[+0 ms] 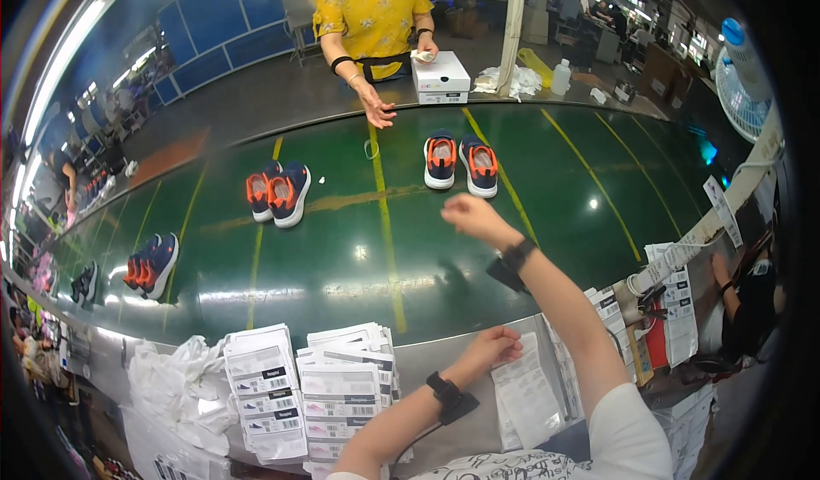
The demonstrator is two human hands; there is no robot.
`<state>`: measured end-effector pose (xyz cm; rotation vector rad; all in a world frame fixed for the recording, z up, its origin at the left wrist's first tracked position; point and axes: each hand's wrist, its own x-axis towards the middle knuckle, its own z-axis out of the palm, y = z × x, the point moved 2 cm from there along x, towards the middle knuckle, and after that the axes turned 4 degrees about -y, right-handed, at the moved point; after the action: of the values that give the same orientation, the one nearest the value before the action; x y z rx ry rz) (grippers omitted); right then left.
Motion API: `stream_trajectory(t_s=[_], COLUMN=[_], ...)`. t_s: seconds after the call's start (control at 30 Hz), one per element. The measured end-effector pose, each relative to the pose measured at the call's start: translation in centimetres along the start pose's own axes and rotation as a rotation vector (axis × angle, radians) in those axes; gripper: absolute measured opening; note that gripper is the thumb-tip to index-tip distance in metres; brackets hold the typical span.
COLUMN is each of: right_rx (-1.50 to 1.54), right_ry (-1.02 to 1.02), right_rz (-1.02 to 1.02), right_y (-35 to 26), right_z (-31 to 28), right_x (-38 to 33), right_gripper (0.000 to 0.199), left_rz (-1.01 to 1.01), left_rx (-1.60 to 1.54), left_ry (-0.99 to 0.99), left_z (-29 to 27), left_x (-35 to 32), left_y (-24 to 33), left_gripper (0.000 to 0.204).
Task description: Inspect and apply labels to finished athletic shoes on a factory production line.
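Grip: right hand [468, 215] is raised over the green belt [342, 258], fingers loosely curled, holding nothing that shows; left hand [495, 345] rests closed on the near metal ledge, touching a clear plastic sleeve [523, 390], though I cannot tell whether it pinches it.
Nearest shoes: a navy and orange pair [461, 162] stands side by side on the belt, just beyond the right hand, apart from it.
Other pairs: one pair [278, 193] sits further left, another [151, 264] near the left rim.
Near ledge: stacks of label cards [342, 386] and white bags [171, 373] lie left of the left hand.
Far side: another person's hand [376, 104] reaches over the belt beside a white shoebox [440, 77].
Progress: shoes on the belt are unboxed and unbagged; the pair by the right hand is not yet touched.
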<state>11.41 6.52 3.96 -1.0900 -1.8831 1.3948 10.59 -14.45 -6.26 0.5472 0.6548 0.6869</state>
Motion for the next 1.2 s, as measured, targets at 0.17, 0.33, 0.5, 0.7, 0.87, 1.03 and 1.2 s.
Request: stream_trajectory(t_s=[0.17,0.33,0.5,0.7,0.87,1.03,1.2], right_rx=[0.316,0.835,1.137,1.249,1.337,1.322,1.333], right_ry=[-0.014,0.077,0.147,0.08,0.137,0.176,0.212], right_rz=[0.174,0.185,0.171,0.091,0.105,0.162,0.182], right_y=[4.0,6.7,10.1,11.8,12.0,11.9,11.6], right_z=[-1.2,-1.6,-0.9,-1.0,-1.1,-1.0,-1.1], right_x=[-10.5,-17.2,-18.8,-18.9,-19.0,-18.9,-18.9], right_gripper=[0.03,0.033,0.036,0.039,0.031,0.028,0.019], left_rz=[-0.006,0.002,-0.012,-0.066,0.207,0.567,0.247], left_rx=[0.069,0.072,0.078,-0.062,0.101,1.483,1.616], left_ry=[-0.008,-0.019,-0.023,0.15,0.092,0.873,0.888], left_z=[0.0,-0.1,-0.6,1.6,4.9,0.5,-2.7], left_x=[0.2,0.4,0.2,-1.1,0.0,6.4,11.8], left_y=[0.0,-0.6,-0.4,1.1,10.4,25.6,25.8], left_gripper=[0.014,0.014,0.017,0.018,0.029,0.062,0.081])
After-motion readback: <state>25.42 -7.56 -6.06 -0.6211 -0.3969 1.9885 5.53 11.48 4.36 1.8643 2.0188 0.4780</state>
